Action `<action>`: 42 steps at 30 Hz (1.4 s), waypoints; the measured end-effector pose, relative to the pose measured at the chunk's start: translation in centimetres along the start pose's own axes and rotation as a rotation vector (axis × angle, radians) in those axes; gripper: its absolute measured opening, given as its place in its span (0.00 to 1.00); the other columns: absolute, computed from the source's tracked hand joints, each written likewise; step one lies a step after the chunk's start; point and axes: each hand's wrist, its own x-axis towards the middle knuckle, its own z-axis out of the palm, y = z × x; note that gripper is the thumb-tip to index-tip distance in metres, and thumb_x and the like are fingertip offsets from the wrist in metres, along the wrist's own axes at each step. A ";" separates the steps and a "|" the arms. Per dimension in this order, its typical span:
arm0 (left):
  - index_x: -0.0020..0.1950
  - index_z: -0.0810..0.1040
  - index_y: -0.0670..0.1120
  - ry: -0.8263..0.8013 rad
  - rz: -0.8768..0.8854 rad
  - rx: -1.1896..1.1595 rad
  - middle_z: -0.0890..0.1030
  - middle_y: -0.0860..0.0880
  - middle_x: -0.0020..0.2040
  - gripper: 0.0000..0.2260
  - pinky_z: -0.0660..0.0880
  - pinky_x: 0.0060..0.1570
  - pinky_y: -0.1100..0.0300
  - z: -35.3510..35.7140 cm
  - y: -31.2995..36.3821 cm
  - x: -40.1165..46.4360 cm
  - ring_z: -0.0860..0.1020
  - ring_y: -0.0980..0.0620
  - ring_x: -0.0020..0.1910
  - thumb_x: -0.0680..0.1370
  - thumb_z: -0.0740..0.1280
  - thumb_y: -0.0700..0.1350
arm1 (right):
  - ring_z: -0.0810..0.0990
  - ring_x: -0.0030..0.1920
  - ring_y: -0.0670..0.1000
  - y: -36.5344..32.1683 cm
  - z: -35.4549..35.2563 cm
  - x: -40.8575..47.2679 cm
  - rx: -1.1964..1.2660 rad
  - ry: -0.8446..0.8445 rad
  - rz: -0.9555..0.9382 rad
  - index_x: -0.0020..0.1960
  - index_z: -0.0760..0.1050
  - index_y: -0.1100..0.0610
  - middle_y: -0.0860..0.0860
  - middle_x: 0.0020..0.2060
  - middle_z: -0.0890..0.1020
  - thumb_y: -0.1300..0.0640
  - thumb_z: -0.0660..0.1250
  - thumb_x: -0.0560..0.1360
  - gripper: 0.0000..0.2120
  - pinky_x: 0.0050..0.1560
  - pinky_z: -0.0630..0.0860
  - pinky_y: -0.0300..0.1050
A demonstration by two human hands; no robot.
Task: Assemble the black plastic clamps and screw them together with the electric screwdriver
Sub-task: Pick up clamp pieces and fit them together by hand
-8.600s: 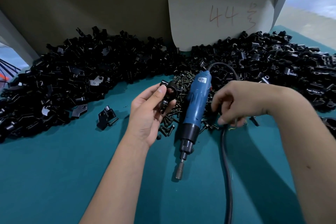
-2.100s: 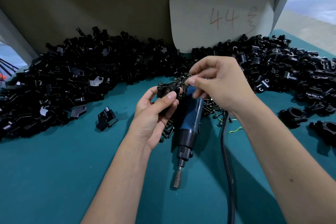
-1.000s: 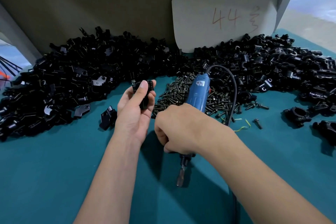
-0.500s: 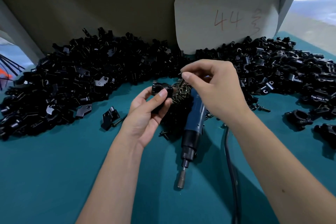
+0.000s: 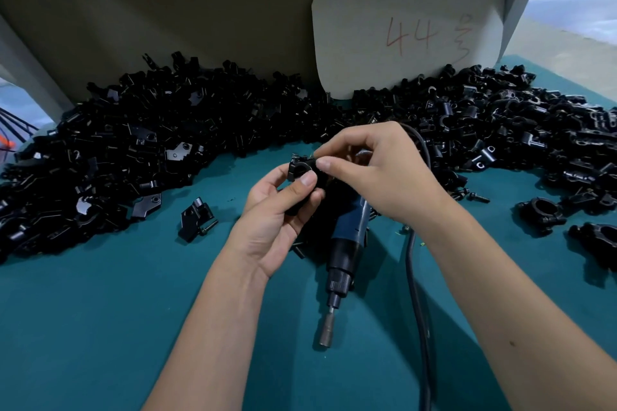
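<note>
While the black clamp (image 5: 302, 170) is being held above the teal table (image 5: 100, 327), the left hand (image 5: 278, 217) is gripping it from below, thumb curled over its front and fingers wrapped behind. The right hand (image 5: 377, 170) is pinching at the clamp's top right corner with thumb and forefinger pressed together, probably on a small screw, though the fingertips are hiding it. Just beneath the hands, the electric screwdriver (image 5: 347, 243) is lying flat on the table, its bit pointing toward the person and its black cord (image 5: 417, 294) trailing alongside. A loose clamp part (image 5: 195, 218) is sitting to the left, near a long heap of black parts (image 5: 150, 150) that is stretching across the back below a white card (image 5: 407, 30) marked 44.
</note>
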 end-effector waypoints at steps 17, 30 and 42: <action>0.52 0.86 0.39 -0.171 0.030 -0.232 0.83 0.39 0.49 0.22 0.80 0.37 0.69 1.8 -0.4 -0.5 0.85 0.51 0.40 0.61 0.86 0.41 | 0.78 0.34 0.46 -0.9 1.3 -0.4 0.842 -0.199 0.211 0.45 0.82 0.56 0.53 0.38 0.80 0.61 0.76 0.75 0.03 0.37 0.79 0.38; 0.43 0.89 0.44 -0.113 0.055 -0.222 0.82 0.35 0.49 0.12 0.79 0.36 0.70 1.3 0.0 -0.5 0.86 0.50 0.39 0.62 0.84 0.37 | 0.79 0.40 0.49 -0.6 2.1 -0.6 0.853 -0.116 0.217 0.51 0.86 0.56 0.54 0.45 0.84 0.57 0.73 0.77 0.05 0.42 0.75 0.38; 0.59 0.79 0.39 -0.124 0.055 -0.191 0.85 0.45 0.47 0.15 0.79 0.39 0.70 0.9 -0.3 -0.4 0.85 0.53 0.41 0.72 0.74 0.37 | 0.80 0.32 0.44 -0.9 3.0 -0.9 0.891 0.013 0.199 0.41 0.78 0.56 0.48 0.33 0.82 0.65 0.74 0.77 0.08 0.32 0.77 0.37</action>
